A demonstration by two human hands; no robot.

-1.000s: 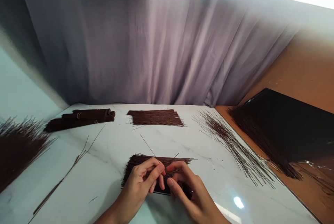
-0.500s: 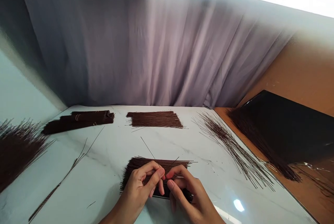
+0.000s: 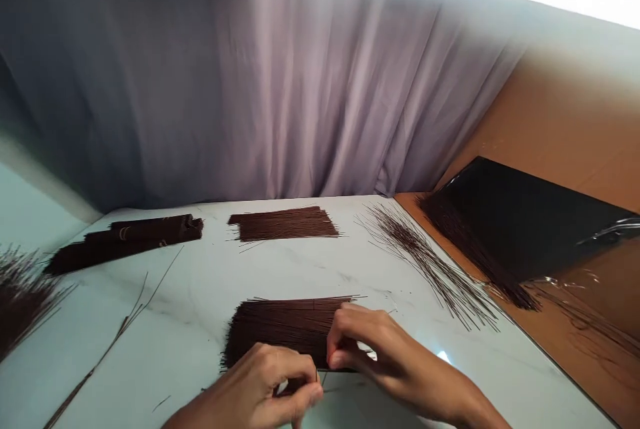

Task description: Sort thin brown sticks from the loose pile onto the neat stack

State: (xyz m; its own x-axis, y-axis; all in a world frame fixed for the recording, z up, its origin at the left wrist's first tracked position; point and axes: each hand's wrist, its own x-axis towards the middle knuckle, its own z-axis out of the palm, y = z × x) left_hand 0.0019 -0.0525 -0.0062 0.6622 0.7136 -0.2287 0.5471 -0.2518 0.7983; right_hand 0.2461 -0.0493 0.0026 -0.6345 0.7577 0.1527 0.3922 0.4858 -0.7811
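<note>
In the head view, a pile of thin dark-brown sticks [image 3: 280, 329] lies crosswise on the white marbled table in front of me. My left hand [image 3: 275, 382] is at the pile's near edge, thumb and forefinger pinched together; a fine dark line shows at the fingertips, apparently one thin stick. My right hand [image 3: 395, 355] reaches over the pile's right end with thumb and forefinger closed low by its near side. Whatever sits between those right fingertips is hidden.
Behind lies a second flat pile of sticks [image 3: 285, 223]. Tied bundles [image 3: 140, 239] rest at back left, a bristly heap [image 3: 25, 309] at far left. Loose sticks [image 3: 420, 249] spread on the right, beside a black plastic sheet [image 3: 530, 222]. A grey curtain [image 3: 300, 95] hangs behind.
My hands have moved apart: the left came down toward me, the right went rightward over the pile's end. The stick that jutted up from my fingers no longer shows there. The view has shifted slightly.
</note>
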